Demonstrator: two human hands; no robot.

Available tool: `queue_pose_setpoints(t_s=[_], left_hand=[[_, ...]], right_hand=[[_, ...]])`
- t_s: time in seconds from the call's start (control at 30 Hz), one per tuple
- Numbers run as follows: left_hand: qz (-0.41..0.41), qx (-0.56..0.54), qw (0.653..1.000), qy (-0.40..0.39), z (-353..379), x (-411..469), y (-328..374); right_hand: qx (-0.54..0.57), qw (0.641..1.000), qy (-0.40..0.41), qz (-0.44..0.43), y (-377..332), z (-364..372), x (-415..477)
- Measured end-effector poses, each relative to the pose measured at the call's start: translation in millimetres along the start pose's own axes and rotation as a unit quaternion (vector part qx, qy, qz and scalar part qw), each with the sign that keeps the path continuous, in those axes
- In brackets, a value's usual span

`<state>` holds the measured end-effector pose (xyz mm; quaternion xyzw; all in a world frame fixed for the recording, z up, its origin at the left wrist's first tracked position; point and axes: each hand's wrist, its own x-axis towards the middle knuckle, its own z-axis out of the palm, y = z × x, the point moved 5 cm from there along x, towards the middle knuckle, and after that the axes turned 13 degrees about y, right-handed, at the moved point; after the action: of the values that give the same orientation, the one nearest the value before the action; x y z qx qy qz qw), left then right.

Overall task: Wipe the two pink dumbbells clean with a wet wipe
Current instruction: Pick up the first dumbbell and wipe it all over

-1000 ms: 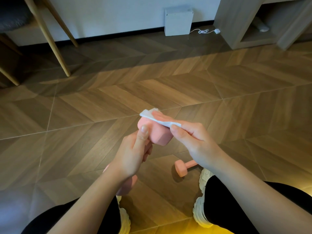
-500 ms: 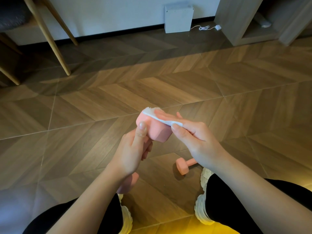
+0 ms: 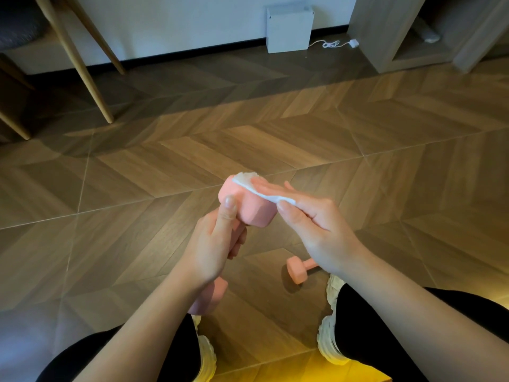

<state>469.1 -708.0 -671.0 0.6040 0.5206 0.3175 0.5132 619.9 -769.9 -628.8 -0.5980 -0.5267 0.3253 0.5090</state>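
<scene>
Crouching low: two knees in black trousers [image 3: 385,326] fill the bottom edge, with a pale chunky shoe under each, left shoe [image 3: 207,354], right shoe [image 3: 329,343].

Second dumbbell [image 3: 297,271], pink, lies on the floor [image 3: 137,188] just ahead of the right shoe. One head shows; the handle runs under the right wrist.

Held dumbbell [image 3: 249,209], also pink, is up in the air between the knees, tilted, far head uppermost. Its near head pokes out below the left wrist.
- Left hand [image 3: 212,245]: fingers curled tight round the handle, thumb laid straight up against the upper head.
- Right hand [image 3: 316,230]: fingers together and flat on top of the wet wipe [image 3: 264,192], thumb nipping the wipe's near edge from below. Wipe lies across the top of the upper head, far corner bunched.

Beyond the hands, chevron wood flooring runs wide to left, right and ahead.

Far edge, along the dark skirting:
- Chair legs [image 3: 82,67], light wood, slanting, at far left.
- White box [image 3: 289,28], closed, against the wall.
- White cable [image 3: 334,44] coiled on the floor beside it.
- Shelf unit [image 3: 385,37] at far right; its low open bay holds one pale object [image 3: 427,33], too blurred to name.
</scene>
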Motion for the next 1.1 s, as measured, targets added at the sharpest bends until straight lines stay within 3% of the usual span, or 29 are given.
queue_pose_setpoints(t_s=[0.17, 0.27, 0.4, 0.53, 0.63, 0.73, 0.87, 0.97, 1.1], left_hand=[[-0.016, -0.014, 1.000, 0.001, 1.9, 1.9, -3.8], [-0.024, -0.020, 1.000, 0.003, 2.2, 3.6, -6.3], [-0.017, 0.012, 1.000, 0.016, 0.9, 3.4, -6.6], [-0.023, 0.002, 1.000, 0.012, 0.8, 3.5, -8.5], [-0.037, -0.008, 0.999, 0.020, 0.7, 2.8, -8.1], [-0.036, -0.040, 0.998, 0.011, 0.6, 3.6, -5.1], [-0.054, -0.051, 0.997, 0.025, -2.9, 3.2, -3.8], [-0.039, -0.063, 0.997, 0.017, -3.6, 3.5, -1.3], [-0.037, -0.060, 0.997, 0.027, -4.6, 4.5, 0.0]], right_hand=[[-0.005, 0.999, 0.030, 0.023, 3.7, -2.4, 3.5], [-0.025, 0.998, 0.030, -0.042, -2.2, 0.7, -1.1], [-0.020, 0.999, 0.041, 0.012, 4.1, -0.6, 3.3], [-0.049, 0.997, 0.045, -0.050, 0.5, 1.4, -1.4], [-0.034, 0.998, 0.055, -0.001, 6.4, -2.0, 2.3], [-0.033, 0.994, 0.074, -0.068, 0.5, 0.1, -3.6], [0.006, 0.997, 0.075, -0.031, 7.0, 0.4, 1.4], [0.006, 0.992, 0.089, -0.087, 4.0, 1.4, -2.3], [0.020, 0.993, 0.103, -0.062, 6.3, -1.4, 0.3]])
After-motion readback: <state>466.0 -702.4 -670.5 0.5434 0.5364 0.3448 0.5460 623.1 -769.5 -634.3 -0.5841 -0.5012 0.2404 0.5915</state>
